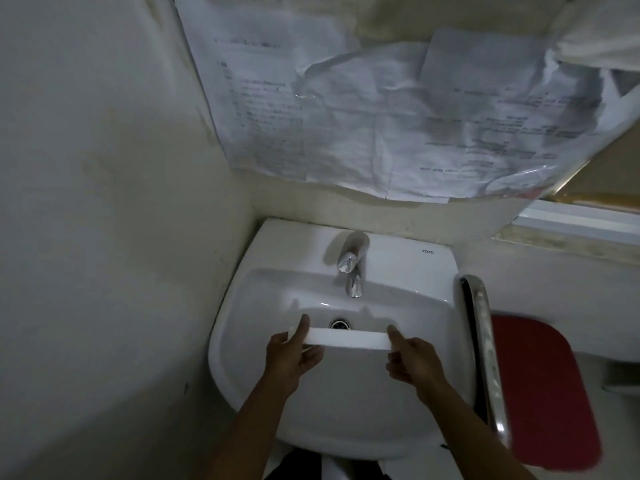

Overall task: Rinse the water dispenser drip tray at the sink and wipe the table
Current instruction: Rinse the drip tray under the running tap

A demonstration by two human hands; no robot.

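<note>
Head view gives us a dim corner, and much of it is hard to read: the printed lines on the crumpled papers (398, 109) taped to the far wall are too blurred to make out, and the bottom edge cuts off our forearms and the near rim of the sink (249, 299). We hold the drip tray (348, 340), a flat white plastic strip seen edge-on, level above the basin and just near of the drain (339, 323), which it partly hides. Our left hand (289, 355) takes its left end, thumb on top and fingers curled beneath; our right hand (414, 360) takes the right end the same way, so each grip is closed on the tray. Whether the tray's underside is wet or dirty we cannot tell. The sink is smooth glossy white ceramic with a rounded bowl, and a small dark maker's mark sits at its far right corner. A short chrome faucet (352, 268) stands at the far side, its spout pointing toward us. To the right, a curved shiny metal bar (483, 341) runs alongside the sink, and beyond it lies a red rounded object (540, 393), blurred and partly cut off by the bar.
</note>
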